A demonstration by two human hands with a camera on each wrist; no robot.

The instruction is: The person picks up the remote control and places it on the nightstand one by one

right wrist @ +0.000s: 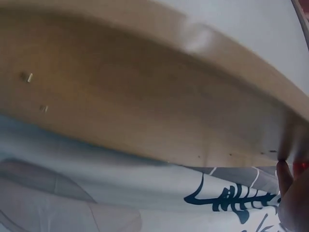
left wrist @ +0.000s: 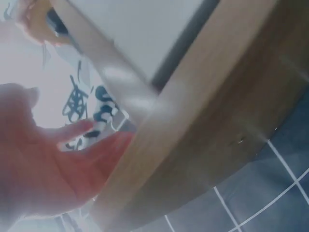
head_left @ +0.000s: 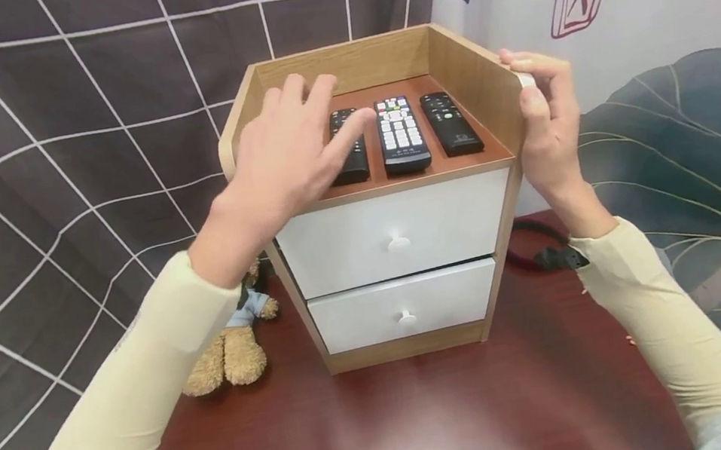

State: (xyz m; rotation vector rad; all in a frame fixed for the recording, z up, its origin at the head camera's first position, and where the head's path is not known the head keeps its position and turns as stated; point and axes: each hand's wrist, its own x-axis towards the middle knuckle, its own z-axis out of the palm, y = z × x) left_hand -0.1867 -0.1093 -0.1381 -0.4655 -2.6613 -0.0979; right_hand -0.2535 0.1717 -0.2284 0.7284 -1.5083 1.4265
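A small wooden cabinet [head_left: 411, 347] with two white drawers stands on the dark red table. Three black remote controls lie side by side on its brown top: a left remote control [head_left: 352, 161], partly hidden by my hand, a middle remote control [head_left: 402, 136] with white buttons, and a right remote control [head_left: 451, 123]. My left hand [head_left: 285, 147] hovers over the top's left side, fingers spread, holding nothing. With fingers outside and thumb at the front edge, my right hand [head_left: 548, 117] grips the cabinet's right side panel [head_left: 474, 81]. The right wrist view shows fingertips at that panel's edge.
A teddy bear [head_left: 240, 351] in light blue sits left of the cabinet, partly behind my left sleeve. Some black strap-like item [head_left: 552, 258] lies at the right. A dark checked curtain [head_left: 109, 83] hangs behind, with a pale patterned cloth [head_left: 680, 107] on the right.
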